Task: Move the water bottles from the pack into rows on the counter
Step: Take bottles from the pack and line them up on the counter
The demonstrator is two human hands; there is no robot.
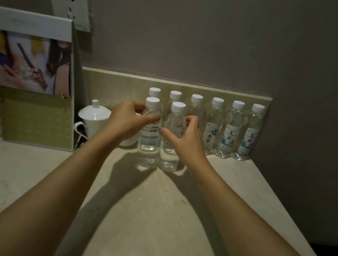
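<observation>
Six water bottles stood upright in a back row (204,123) against the low backsplash at twelve o'clock on the desk (156,209), and a front row had been started with two more just before it. The left hand (127,121) curled round the front left bottle (150,134), thumb across its face; the right hand (183,137) curled round the front right bottle (172,140), the two bottles touching or nearly so. By my judgement the step in hand was setting this pair down. The pack was out of view. A lidded white cup (95,118) stood at nine o'clock of the left hand, close enough to be knocked. Next, both hands would need to let go cleanly, then fetch bottles to extend the row toward three o'clock.
</observation>
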